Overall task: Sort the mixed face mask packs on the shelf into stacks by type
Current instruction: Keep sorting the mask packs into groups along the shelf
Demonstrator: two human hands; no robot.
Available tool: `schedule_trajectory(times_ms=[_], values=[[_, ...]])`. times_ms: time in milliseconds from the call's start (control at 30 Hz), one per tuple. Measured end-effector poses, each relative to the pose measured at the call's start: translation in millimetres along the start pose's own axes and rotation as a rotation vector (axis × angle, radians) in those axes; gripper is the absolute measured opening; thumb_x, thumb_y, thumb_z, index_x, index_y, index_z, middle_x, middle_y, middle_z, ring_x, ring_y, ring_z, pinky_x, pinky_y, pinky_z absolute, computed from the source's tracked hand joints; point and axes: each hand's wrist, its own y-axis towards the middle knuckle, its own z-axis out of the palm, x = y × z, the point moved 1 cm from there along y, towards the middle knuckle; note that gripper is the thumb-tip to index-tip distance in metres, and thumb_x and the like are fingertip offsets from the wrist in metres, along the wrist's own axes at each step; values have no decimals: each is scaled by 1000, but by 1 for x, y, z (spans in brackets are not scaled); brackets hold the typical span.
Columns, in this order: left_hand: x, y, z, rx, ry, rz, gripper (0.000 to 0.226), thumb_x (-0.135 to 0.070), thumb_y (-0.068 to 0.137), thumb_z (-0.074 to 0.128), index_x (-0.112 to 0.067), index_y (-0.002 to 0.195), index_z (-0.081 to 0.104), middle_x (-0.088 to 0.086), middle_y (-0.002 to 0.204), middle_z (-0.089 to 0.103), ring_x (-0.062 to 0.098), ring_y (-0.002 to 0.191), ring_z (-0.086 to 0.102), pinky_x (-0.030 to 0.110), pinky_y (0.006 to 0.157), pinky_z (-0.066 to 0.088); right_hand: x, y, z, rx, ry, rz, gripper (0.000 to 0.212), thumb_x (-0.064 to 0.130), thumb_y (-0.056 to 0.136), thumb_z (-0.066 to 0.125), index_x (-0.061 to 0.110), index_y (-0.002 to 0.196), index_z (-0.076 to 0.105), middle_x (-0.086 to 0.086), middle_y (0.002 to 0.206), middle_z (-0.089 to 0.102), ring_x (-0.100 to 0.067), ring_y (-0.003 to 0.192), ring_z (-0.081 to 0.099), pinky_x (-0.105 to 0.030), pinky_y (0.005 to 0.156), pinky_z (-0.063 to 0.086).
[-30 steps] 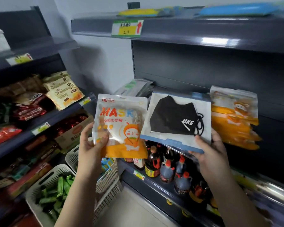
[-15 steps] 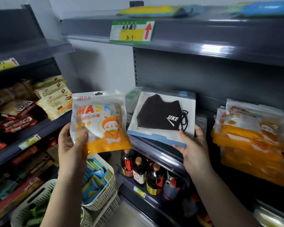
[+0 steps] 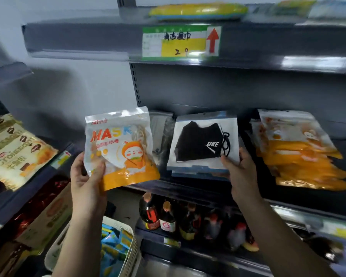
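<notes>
since the earlier frame the right hand (image 3: 241,172) has lowered the flat black-mask clear-film pack (image 3: 204,141) onto its shelf stack, fingers still pinching its lower corner, while the left hand (image 3: 84,174) grips the light, slippery, floppy orange cartoon mask pouch (image 3: 120,150) by its lower edge, in the air left of that stack.

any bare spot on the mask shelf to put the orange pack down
One narrow dark strip shows between the black mask pack in the right hand and the orange stack on the mask shelf. Left of the black pack it is crowded with clear packs. The orange mask pack stays in the left hand.
</notes>
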Motion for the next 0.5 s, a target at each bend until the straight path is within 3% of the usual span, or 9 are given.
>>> schedule_trajectory(times_ms=[67,167,200,233,300,367,433,500], values=[[0,8,-4,43,13,-27,33,-6,92,53,-33,111,52,-4,98,72,12,85,70,30,68,59,1,-3,3,-37,-125,-53,43,9,85,63,13,127,53,-4,114,64,-17,98,63,-30,79,55],[-1,15,-8,94,20,-59,34,-7,92,53,-28,118,49,-3,98,72,12,85,70,28,67,59,3,-3,4,-102,-386,-169,24,11,86,61,16,110,59,-3,98,65,-22,97,62,-28,74,51],[-2,16,-8,108,16,-70,36,-6,92,53,-25,122,48,-2,99,71,12,85,70,27,67,59,5,-3,6,-126,-497,-193,27,15,86,61,13,112,59,-4,98,65,-24,98,61,-24,70,49],[-2,16,-7,117,8,-85,38,-6,92,53,-23,125,46,0,104,70,12,88,70,27,69,59,6,-2,7,-146,-633,-193,36,21,86,62,11,120,56,-7,105,65,-27,103,60,-24,70,47],[-3,16,-5,125,-11,-126,44,-5,91,53,-19,132,42,7,119,63,17,99,67,30,75,59,9,-1,5,-154,-961,-117,61,33,84,63,12,137,41,-13,129,53,-33,121,48,-34,84,45],[-4,15,0,137,-24,-172,48,-5,91,53,-20,135,39,11,125,58,23,108,63,33,79,58,18,-10,5,-159,-1213,-99,69,42,84,62,15,141,35,-12,142,37,-36,130,32,-41,94,41],[-4,13,7,172,-16,-197,46,-5,91,53,-23,132,42,8,120,60,24,106,63,34,77,58,24,-24,5,-174,-1231,-213,62,44,85,60,14,136,42,-11,139,39,-35,129,32,-40,93,41],[-3,8,20,217,-19,-214,39,-5,90,53,-30,120,49,2,110,62,19,95,67,34,70,60,27,-39,3,-146,-1040,-333,46,39,86,61,13,124,54,-8,127,52,-29,119,45,-35,87,44]])
